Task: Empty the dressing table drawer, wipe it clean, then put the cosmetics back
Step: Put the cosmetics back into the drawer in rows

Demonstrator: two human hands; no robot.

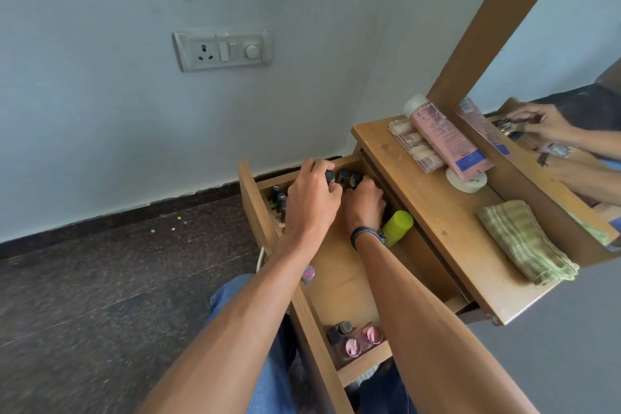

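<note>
Presently both hands work at the far end of the open drawer. Left hand has its fingers curled round a dark-capped bottle. Right hand is curled down among the neighbouring small bottles; cannot tell what it holds. Suggest: lift one bottle per hand, straight up, upright, and keep the wrist off the lime-green bottle lying just beside it.
</note>
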